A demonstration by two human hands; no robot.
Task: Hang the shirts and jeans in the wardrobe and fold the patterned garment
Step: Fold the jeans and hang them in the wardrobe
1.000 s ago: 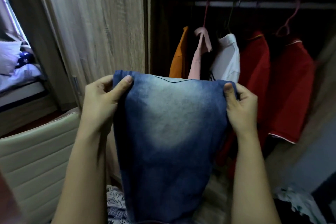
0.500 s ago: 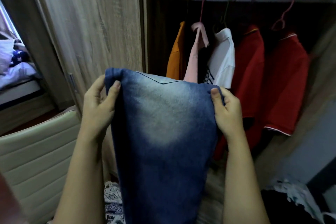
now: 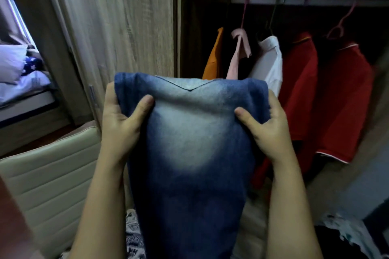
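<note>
Wardrobe (image 3: 117, 27): wood-grain door to the left, dark open interior to the right. A rail (image 3: 305, 1) runs across the top of the interior.

Jeans (image 3: 189, 164): folded blue denim with a faded pale centre, held up in front of the wardrobe opening. The folded top edge sits between the two hands and the rest hangs down between the bare forearms.

Chair (image 3: 48, 174): cream, padded, at lower left.

Hanging from the rail, left to right: orange shirt (image 3: 213, 59), pink shirt (image 3: 237, 57), white shirt (image 3: 269, 65), red shirt (image 3: 299, 90), second red shirt (image 3: 345, 101).

Left hand (image 3: 120, 124): raised, grip clasped on the upper left edge of the jeans, thumb on the near face, fingers hidden behind the cloth.

Right hand (image 3: 267, 128): raised level with the left, grip clasped on the upper right edge in the same manner.

Patterned garment (image 3: 132, 237): partly visible low down, beside the left forearm and behind the jeans. Its support cannot be told.
</note>
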